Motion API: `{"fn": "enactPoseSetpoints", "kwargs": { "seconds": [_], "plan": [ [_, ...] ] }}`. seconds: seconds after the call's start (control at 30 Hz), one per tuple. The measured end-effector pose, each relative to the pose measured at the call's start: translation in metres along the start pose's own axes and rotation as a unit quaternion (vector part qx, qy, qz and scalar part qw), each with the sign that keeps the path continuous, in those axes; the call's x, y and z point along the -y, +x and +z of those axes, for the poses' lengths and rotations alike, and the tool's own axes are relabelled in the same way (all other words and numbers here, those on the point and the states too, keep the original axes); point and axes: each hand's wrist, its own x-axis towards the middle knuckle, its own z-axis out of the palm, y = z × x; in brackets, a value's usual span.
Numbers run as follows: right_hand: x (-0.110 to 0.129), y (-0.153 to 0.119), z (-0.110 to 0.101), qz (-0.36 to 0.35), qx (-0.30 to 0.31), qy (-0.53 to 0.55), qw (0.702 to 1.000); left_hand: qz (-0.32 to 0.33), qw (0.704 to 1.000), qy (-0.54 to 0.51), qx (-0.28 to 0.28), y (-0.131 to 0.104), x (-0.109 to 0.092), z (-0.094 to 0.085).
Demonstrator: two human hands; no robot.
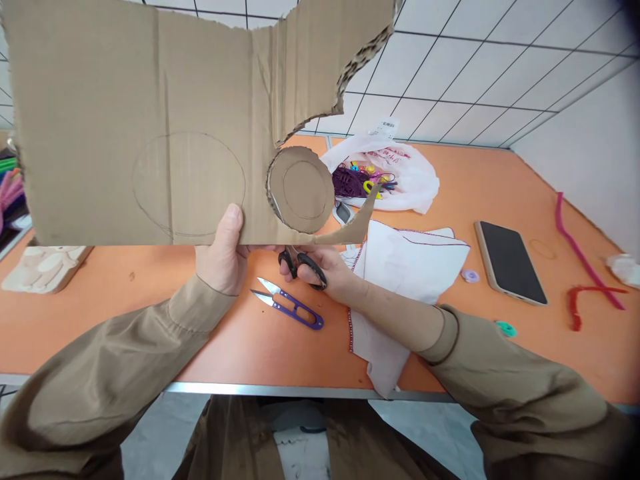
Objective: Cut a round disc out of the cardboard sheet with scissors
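Note:
My left hand (225, 257) grips the lower edge of a large brown cardboard sheet (95, 113), thumb on the near face. A drawn circle marks the sheet beside the thumb. To its right, a cardboard disc (303, 190) with a smaller circle drawn on it is mostly cut around, and a curved strip hangs at its lower right. My right hand (325, 267) is closed on the black handles of a pair of scissors (303, 263) just under the disc. One blade shows in the cut at the disc's left; the rest is hidden by cardboard.
Purple thread snips (295, 310) lie on the orange table (225, 360) below the hands. White cloth (410, 267) lies under my right forearm. A plastic bag (423, 177) of yarn stands behind; a phone (510, 260) and pipe cleaners (583, 240) lie right.

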Motion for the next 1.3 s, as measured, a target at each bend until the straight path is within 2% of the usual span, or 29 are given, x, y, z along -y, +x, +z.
{"fn": "enactPoseSetpoints", "kwargs": {
  "seconds": [0.17,0.27,0.53,0.77,0.97,1.1,1.3],
  "plan": [
    [-0.005,0.0,-0.004,-0.028,0.011,0.003,1.0,-0.037,0.999,0.014,0.013,-0.006,0.005,0.0],
    [-0.003,-0.001,-0.003,-0.014,0.0,0.002,1.0,-0.038,0.999,0.021,0.012,-0.005,0.007,-0.001],
    [0.001,-0.004,-0.003,0.036,-0.021,-0.064,0.997,-0.05,0.997,0.017,0.057,0.0,0.006,-0.005],
    [0.007,-0.003,0.001,0.031,-0.027,-0.033,0.999,-0.06,0.995,0.029,0.071,-0.002,0.007,-0.003],
    [0.001,0.0,0.002,0.029,-0.034,-0.026,0.999,-0.03,0.999,0.018,0.027,-0.001,0.008,-0.002],
    [0.0,0.002,0.001,0.005,-0.031,-0.03,0.999,-0.035,0.998,0.028,0.031,-0.003,0.01,-0.002],
    [-0.002,0.001,-0.001,0.009,-0.043,-0.025,0.999,-0.063,0.995,0.054,0.05,-0.005,0.015,-0.003]
  ]
}}
